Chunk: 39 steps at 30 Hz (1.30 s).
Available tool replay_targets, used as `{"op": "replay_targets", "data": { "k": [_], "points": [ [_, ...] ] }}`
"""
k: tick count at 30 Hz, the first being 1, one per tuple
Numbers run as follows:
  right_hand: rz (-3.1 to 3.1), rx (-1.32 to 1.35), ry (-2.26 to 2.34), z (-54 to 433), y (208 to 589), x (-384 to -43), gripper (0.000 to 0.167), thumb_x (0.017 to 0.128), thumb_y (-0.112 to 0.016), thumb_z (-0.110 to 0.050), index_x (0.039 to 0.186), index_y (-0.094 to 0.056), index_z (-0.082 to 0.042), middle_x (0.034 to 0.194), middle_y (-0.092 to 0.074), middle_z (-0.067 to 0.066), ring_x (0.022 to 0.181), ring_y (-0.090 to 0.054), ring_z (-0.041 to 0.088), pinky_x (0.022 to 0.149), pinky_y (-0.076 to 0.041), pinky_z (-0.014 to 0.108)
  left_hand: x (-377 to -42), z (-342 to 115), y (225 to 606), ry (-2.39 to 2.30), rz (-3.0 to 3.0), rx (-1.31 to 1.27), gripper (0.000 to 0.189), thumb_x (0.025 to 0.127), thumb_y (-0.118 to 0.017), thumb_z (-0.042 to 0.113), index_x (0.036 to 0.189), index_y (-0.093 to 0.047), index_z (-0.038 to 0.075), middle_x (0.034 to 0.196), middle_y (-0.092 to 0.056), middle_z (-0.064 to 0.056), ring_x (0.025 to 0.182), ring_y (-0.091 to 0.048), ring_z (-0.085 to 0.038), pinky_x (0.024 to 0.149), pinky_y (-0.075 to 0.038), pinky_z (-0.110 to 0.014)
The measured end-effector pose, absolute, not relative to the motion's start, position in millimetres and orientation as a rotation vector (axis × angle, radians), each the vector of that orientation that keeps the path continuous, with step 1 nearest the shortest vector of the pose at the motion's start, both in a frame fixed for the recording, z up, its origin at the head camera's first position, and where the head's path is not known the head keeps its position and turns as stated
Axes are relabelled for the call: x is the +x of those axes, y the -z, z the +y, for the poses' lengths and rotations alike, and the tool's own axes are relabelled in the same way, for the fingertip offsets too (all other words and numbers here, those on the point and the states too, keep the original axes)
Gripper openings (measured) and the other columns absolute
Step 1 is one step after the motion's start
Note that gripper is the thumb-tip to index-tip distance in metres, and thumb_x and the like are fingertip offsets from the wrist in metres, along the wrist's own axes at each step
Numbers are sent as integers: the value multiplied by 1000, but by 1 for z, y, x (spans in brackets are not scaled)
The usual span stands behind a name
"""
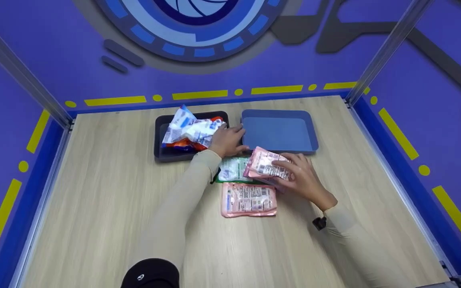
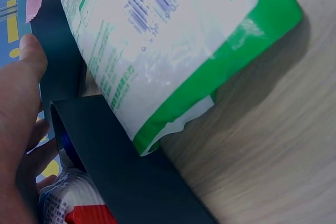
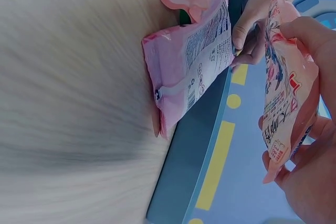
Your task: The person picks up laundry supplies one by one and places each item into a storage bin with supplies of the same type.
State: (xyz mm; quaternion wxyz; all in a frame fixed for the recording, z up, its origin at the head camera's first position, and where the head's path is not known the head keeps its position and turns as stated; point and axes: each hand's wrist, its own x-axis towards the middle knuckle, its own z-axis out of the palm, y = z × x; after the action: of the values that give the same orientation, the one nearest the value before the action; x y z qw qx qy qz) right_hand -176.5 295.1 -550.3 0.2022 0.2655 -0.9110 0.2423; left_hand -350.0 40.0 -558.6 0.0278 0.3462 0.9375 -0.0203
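Right grip (image 1: 303,175), clamped on pink packet (image 1: 263,163) — left grip (image 1: 228,141), fingers apart, by black tray's rim (image 1: 170,157)

My table (image 1: 106,208) is pale wood, its grain running near to far. At the far side I have a dark tray (image 1: 174,158) on the left and a blue-grey tray (image 1: 280,132) just beside it on the right. Before them lie a green-and-white packet (image 1: 232,170), a purple packet (image 3: 194,66) to its right, and a pink packet (image 1: 250,200) nearest me.
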Motion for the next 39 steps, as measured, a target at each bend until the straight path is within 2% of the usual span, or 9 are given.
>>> {"op": "replay_targets", "data": {
  "k": [17,27,33,39],
  "points": [
    [-2578,680,-633,304,552,-191,46,78,-91,-28,120,-76,-16,129,-66,18,103,-57,36,84,-41,52,-352,41,559,106,2881,1044,75,99,-50,67,155,-43,18,164,-39,-4,139,-52,-25,124,-25,-51],
    [-2596,679,-629,309,549,-200,46,79,-90,-22,121,-76,-14,130,-65,20,104,-56,38,86,-40,56,-350,41,559,129,2886,1045,76,100,-48,67,158,-41,18,164,-37,-3,138,-53,-24,123,-27,-51],
    [-2628,644,-611,313,546,-207,45,80,-89,-22,122,-75,-15,131,-65,19,106,-56,38,86,-41,53,-352,41,561,134,2888,1064,75,99,-49,67,155,-44,18,164,-38,-2,134,-57,-25,122,-28,-52],
    [-2635,641,-614,316,543,-216,44,80,-89,-21,122,-75,-14,131,-65,19,105,-57,39,89,-41,55,-352,41,562,101,2882,1036,76,99,-49,67,157,-42,18,165,-36,-3,137,-54,-26,124,-25,-51]
  ]
}}
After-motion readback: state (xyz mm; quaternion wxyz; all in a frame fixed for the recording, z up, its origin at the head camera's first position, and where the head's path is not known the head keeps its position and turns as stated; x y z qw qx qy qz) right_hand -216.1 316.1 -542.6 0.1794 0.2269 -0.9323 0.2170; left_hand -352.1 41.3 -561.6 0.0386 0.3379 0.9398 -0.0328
